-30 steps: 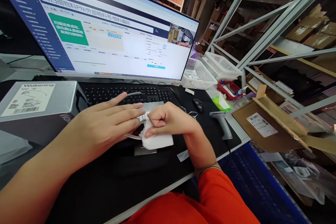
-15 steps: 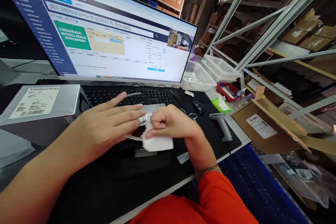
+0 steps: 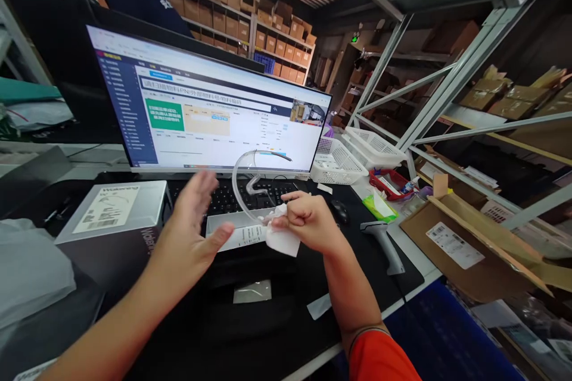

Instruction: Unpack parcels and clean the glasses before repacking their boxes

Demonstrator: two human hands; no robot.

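My left fingers [image 3: 199, 193] spread, my right fingers [image 3: 300, 208] pinch tissue [image 3: 283, 243] at the clear curved band [image 3: 236, 183], likely light, flexible, best held low.

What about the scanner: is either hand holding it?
No, the scanner lies on the black mat, apart from both the right hand and the left hand.

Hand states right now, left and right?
Left hand: open, nothing visibly held.
Right hand: closed on white tissue, apparently gripping the clear curved frame through it.
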